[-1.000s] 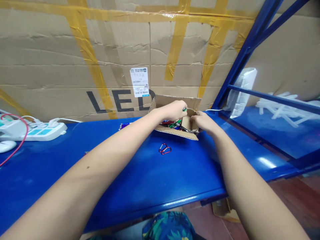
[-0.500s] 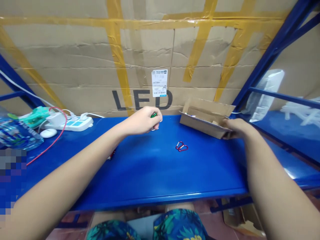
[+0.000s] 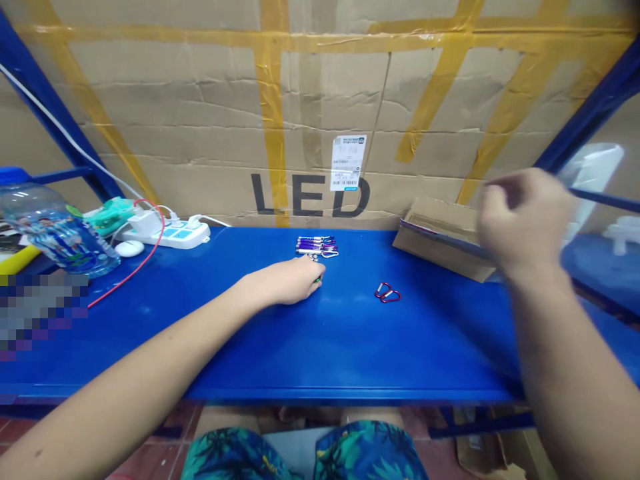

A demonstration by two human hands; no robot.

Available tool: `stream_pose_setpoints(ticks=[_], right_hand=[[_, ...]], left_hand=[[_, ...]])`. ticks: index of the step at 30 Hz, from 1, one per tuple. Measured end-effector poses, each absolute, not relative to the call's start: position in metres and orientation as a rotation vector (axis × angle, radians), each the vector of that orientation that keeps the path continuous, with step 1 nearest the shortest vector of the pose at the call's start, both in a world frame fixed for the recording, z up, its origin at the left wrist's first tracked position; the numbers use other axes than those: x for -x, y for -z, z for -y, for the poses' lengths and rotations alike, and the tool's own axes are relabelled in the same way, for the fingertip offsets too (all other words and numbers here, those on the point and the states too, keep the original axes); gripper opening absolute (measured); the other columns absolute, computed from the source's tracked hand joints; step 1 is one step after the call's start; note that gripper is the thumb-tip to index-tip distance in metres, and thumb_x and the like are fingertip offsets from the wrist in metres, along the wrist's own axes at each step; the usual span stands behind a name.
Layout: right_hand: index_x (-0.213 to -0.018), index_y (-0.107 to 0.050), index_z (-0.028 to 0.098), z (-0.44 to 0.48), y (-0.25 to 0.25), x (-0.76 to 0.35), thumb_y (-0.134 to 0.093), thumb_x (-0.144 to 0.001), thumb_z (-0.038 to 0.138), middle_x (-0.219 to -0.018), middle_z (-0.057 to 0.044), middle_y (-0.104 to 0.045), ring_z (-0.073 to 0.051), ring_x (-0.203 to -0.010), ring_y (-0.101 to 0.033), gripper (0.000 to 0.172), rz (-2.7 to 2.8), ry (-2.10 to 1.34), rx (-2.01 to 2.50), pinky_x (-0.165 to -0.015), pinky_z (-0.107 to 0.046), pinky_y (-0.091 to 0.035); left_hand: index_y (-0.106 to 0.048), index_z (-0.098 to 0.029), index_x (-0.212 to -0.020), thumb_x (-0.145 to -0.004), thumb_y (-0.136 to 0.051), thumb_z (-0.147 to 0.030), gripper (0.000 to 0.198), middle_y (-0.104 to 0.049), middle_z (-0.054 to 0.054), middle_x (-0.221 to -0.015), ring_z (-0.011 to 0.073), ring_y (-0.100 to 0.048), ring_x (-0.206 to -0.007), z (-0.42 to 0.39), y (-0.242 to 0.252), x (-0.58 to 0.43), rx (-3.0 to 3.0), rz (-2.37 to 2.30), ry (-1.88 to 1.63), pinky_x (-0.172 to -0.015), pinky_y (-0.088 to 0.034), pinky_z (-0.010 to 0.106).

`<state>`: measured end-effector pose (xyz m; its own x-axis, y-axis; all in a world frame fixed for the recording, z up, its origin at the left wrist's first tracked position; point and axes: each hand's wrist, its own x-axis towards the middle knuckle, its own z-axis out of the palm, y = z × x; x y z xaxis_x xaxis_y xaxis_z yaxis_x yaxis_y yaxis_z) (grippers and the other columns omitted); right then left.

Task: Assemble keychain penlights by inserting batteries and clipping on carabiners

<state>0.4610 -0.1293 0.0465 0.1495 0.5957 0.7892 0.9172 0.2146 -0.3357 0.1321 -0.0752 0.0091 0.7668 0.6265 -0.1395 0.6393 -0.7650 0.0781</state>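
Observation:
On the blue table (image 3: 350, 340), my left hand (image 3: 295, 280) is closed round small metal items with green parts, mostly hidden by the fingers. Just beyond it lies a row of several purple and silver keychain sticks (image 3: 316, 245) with carabiner clips. Two red carabiners (image 3: 388, 293) rest together to the right of the hand. My right hand (image 3: 525, 213) is raised at the right, its fingers curled and blurred; whether it holds anything does not show. Beside and partly behind it stands an open cardboard box (image 3: 440, 250).
A white power strip (image 3: 185, 233), a red cable (image 3: 150, 253) and a plastic bottle (image 3: 60, 233) are at the left. A large taped carton (image 3: 200, 147) stands along the back. Blue shelf posts (image 3: 590, 107) rise at both sides.
My left hand has come down toward the table, and the row of sticks now shows beyond it. My right hand has left the box and risen. The view has shifted left.

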Motion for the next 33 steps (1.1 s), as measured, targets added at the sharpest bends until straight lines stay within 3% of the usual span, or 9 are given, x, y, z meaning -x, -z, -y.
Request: stream_pose_setpoints(ticks=[2, 6, 9, 14, 19, 23, 29, 33], right_hand=[[-0.08, -0.067, 0.025, 0.123, -0.047, -0.398, -0.052, -0.084, 0.022, -0.081, -0.01, -0.071, -0.028, -0.077, -0.063, 0.016, 1.641, 0.437, 1.299, -0.072, -0.041, -0.045], [-0.083, -0.069, 0.018, 0.095, -0.023, -0.325, -0.051, -0.083, 0.017, -0.078, -0.006, -0.072, -0.019, -0.072, -0.062, 0.018, 2.113, 0.007, 1.275, -0.067, -0.031, -0.042], [-0.084, -0.069, 0.017, 0.08, -0.001, -0.32, -0.049, -0.084, 0.015, -0.08, -0.006, -0.073, -0.018, -0.071, -0.061, 0.02, 2.125, -0.14, 1.346, -0.065, -0.029, -0.039], [-0.084, -0.068, 0.018, 0.085, 0.016, -0.329, -0.051, -0.083, 0.016, -0.081, -0.005, -0.073, -0.017, -0.072, -0.06, 0.017, 2.072, -0.292, 1.335, -0.066, -0.028, -0.041], [-0.082, -0.066, 0.018, 0.094, 0.019, -0.324, -0.052, -0.085, 0.023, -0.073, -0.002, -0.069, -0.017, -0.068, -0.06, 0.016, 1.999, -0.471, 1.287, -0.064, -0.028, -0.042], [-0.081, -0.066, 0.017, 0.096, 0.021, -0.322, -0.051, -0.082, 0.015, -0.076, -0.002, -0.069, -0.016, -0.071, -0.06, 0.015, 2.08, -0.434, 1.316, -0.067, -0.027, -0.041], [-0.082, -0.067, 0.017, 0.097, 0.022, -0.323, -0.051, -0.082, 0.015, -0.077, -0.002, -0.069, -0.015, -0.068, -0.056, 0.016, 2.145, -0.376, 1.367, -0.065, -0.026, -0.039], [-0.081, -0.068, 0.018, 0.095, 0.021, -0.325, -0.051, -0.082, 0.015, -0.076, -0.002, -0.069, -0.015, -0.069, -0.057, 0.016, 2.121, -0.382, 1.372, -0.065, -0.027, -0.039]], left_hand=[[-0.063, -0.016, -0.097, -0.099, -0.04, -0.03, 0.027, -0.068, 0.011, -0.09, 0.0202, -0.057, -0.069, 0.075, -0.005, -0.129, -2.854, -0.991, 0.132, -0.058, -0.038, 0.03], [-0.063, -0.017, -0.097, -0.097, -0.044, -0.033, 0.025, -0.067, 0.01, -0.088, 0.0204, -0.058, -0.069, 0.074, 0.002, -0.123, -2.794, -0.97, 0.011, -0.06, -0.038, 0.03], [-0.063, -0.02, -0.097, -0.092, -0.053, -0.041, 0.024, -0.067, 0.008, -0.091, 0.0201, -0.059, -0.071, 0.071, 0.003, -0.119, -2.675, -0.976, -0.021, -0.061, -0.039, 0.029], [-0.061, -0.02, -0.106, -0.079, -0.068, -0.049, 0.04, -0.067, 0.007, -0.095, 0.0221, -0.06, -0.078, 0.067, -0.005, -0.114, -2.611, -1.021, -0.158, -0.063, -0.04, 0.028], [-0.058, -0.019, -0.092, -0.091, -0.051, -0.027, 0.011, -0.068, 0.007, -0.092, 0.0208, -0.061, -0.08, 0.068, -0.008, -0.11, -2.653, -0.93, -0.217, -0.068, -0.041, 0.029], [-0.058, -0.019, -0.09, -0.09, -0.05, -0.023, 0.009, -0.068, 0.006, -0.089, 0.0205, -0.061, -0.078, 0.066, -0.004, -0.111, -2.664, -0.91, -0.225, -0.069, -0.041, 0.029], [-0.057, -0.019, -0.088, -0.09, -0.054, -0.033, 0.015, -0.066, 0.006, -0.086, 0.0212, -0.059, -0.076, 0.061, 0.004, -0.114, -2.668, -1.019, -0.268, -0.065, -0.039, 0.029], [-0.062, -0.016, -0.09, -0.091, -0.048, -0.029, 0.019, -0.067, 0.008, -0.092, 0.0214, -0.059, -0.082, 0.058, 0.003, -0.118, -2.541, -1.081, -0.46, -0.071, -0.041, 0.031]])
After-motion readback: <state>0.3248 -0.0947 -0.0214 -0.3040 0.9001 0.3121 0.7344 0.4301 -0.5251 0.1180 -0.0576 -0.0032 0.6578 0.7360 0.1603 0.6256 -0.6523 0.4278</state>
